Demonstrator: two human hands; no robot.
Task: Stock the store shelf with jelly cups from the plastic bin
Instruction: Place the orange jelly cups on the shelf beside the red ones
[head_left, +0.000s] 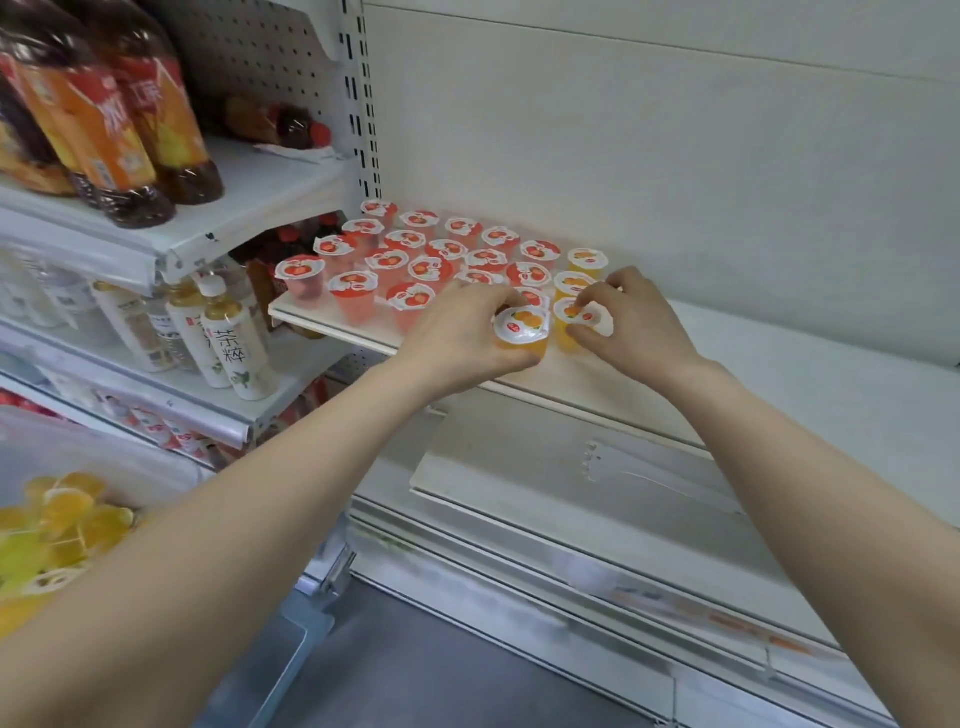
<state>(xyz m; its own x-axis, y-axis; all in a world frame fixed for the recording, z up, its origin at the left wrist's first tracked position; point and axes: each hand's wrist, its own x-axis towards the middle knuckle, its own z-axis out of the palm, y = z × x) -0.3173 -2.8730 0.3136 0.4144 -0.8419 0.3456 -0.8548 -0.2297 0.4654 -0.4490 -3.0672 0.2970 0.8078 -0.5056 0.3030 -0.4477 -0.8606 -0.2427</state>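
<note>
Left forearm (234, 519) nearest — left grip (457, 338) holds an orange jelly cup (521, 325), right grip (631, 322) pinches its neighbour (570, 318).

view: head-worn | facing: forward and down at shelf (779, 364) | range: near | overlap: single view
</note>
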